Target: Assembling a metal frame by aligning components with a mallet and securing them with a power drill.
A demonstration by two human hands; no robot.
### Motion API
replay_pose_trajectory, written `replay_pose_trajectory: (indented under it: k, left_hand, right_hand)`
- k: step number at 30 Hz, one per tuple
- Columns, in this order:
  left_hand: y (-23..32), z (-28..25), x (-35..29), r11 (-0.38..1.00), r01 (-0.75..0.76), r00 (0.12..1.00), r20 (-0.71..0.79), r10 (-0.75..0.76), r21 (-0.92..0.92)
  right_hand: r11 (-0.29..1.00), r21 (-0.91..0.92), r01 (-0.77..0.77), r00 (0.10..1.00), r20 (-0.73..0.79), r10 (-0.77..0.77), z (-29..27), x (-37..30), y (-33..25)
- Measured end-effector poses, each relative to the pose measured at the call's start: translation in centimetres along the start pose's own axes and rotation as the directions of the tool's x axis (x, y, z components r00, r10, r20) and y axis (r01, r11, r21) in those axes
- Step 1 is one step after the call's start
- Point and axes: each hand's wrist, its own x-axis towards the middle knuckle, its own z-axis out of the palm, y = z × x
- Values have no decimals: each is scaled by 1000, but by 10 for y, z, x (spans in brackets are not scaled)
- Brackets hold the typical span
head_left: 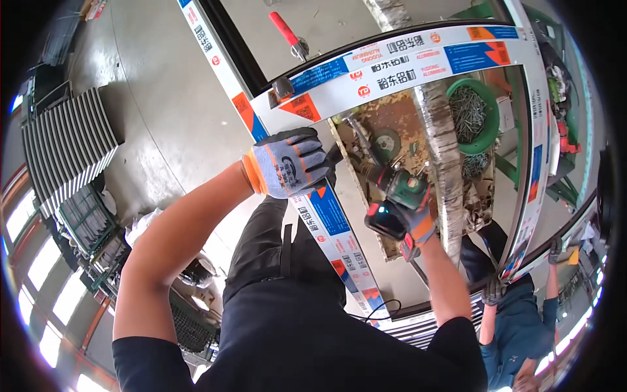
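My left hand (287, 163), in a grey-blue glove with an orange cuff, is closed over the near-left bar of a metal window frame (330, 212). Its fingers curl round the bar just below the corner joint, hiding that stretch. White, blue and orange protective film covers the frame. Inside the frame opening, my right hand (421, 225) grips a green cordless drill (409, 191) with a black battery. The drill's chuck points up and left, over a worn work board (405, 117); its tip is hard to make out. A hammer (359, 137) and a round disc (385, 144) lie beyond it.
A green bowl of screws (473, 114) stands right of a film-wrapped beam (434, 130) crossing under the frame. A red-handled tool (287, 32) is at the far side. Another person (522, 326) at lower right has gloved hands at the frame. Stacked profiles (68, 147) stand left.
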Motion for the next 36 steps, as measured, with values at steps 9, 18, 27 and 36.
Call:
replay_pose_trajectory:
  k: [9,18,27,36]
  left_hand:
    - [4,-6,-3,999,11,998,65,-13,37]
    - [-4,3,-18,1000,-7,1000,-17,7,2]
    - [4,7,-51,995,-91,881,-470,61,-42]
    - [-38,-12,-421,662,735,637,-184,-749,-148]
  right_hand:
    - [610,-760,-227,940,-334,-66,42,54,-38]
    - [506,-826,-249,937,-338,-90,51,72,-39]
    - [620,-766,-170,888,-392,-240,154,-17,-171]
    - [449,-729,-518,758,-634,-155,197,-59,-175]
